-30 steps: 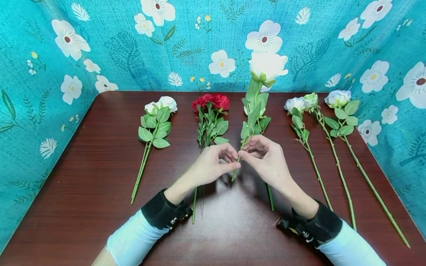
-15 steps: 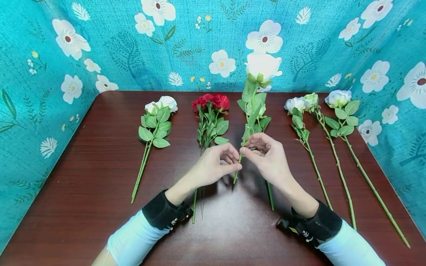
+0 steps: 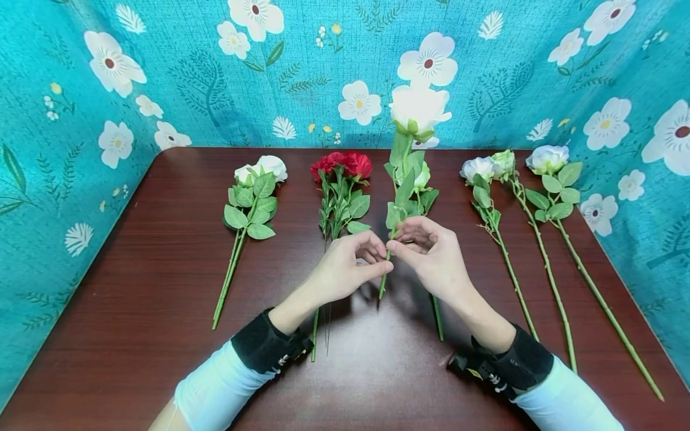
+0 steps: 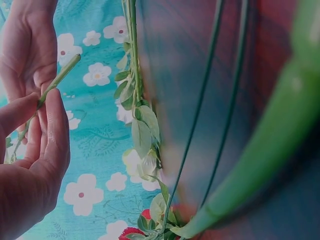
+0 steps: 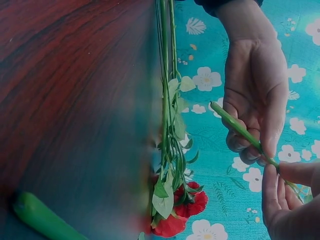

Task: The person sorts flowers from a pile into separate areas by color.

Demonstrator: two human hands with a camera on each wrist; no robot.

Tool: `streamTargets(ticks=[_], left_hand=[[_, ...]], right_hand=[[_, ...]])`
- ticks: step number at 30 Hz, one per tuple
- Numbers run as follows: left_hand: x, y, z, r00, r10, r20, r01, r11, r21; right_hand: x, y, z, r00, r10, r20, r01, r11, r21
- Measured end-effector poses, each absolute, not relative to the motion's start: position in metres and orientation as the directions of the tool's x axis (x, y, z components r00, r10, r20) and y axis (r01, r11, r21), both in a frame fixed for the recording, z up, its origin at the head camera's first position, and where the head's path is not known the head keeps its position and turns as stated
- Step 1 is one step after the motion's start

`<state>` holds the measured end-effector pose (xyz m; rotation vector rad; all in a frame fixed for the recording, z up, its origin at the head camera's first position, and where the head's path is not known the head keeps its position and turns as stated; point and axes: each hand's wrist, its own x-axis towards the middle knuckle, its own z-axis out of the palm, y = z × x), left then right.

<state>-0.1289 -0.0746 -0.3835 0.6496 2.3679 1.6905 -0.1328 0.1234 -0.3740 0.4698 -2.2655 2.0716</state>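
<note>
Mid-frame over brown table (image 3: 135,287), both hands (image 3: 345,269) (image 3: 436,257) pinched my rose (image 3: 419,108); thin stem (image 3: 384,281) could have slipped, toppling.

A dark reddish-brown wooden table (image 3: 135,287) with rounded far corners fills the lower view, and its polished top catches a soft sheen near the front edge. Teal fabric backdrop (image 3: 188,72) printed with white flowers, ferns and green sprigs closes it in on three sides, rising behind and slanting in at left and right. Light falls evenly, shadows faint.
</note>
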Motion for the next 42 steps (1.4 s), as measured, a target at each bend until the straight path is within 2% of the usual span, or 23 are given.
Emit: streamTargets(ticks=[10, 24, 31, 42], left_hand=[[-0.127, -0.075, -0.381, -0.893, 0.433, 0.123, 0.261, 0.274, 0.926], [-0.126, -0.079, -0.377, -0.901, 0.419, 0.110, 0.253, 0.304, 0.918], [-0.126, -0.086, -0.374, -0.914, 0.390, 0.114, 0.248, 0.311, 0.918], [-0.122, -0.117, -0.377, -0.937, 0.345, 0.043, 0.142, 0.265, 0.954]], right_hand=[[-0.132, 0.124, -0.373, -0.956, -0.203, 0.211, -0.229, 0.071, -0.971], [-0.132, 0.131, -0.375, -0.942, -0.279, 0.185, -0.246, 0.201, -0.948], [-0.134, 0.141, -0.381, -0.931, -0.316, 0.183, -0.256, 0.209, -0.944], [-0.135, 0.173, -0.390, -0.944, -0.292, 0.156, -0.260, 0.360, -0.896]])
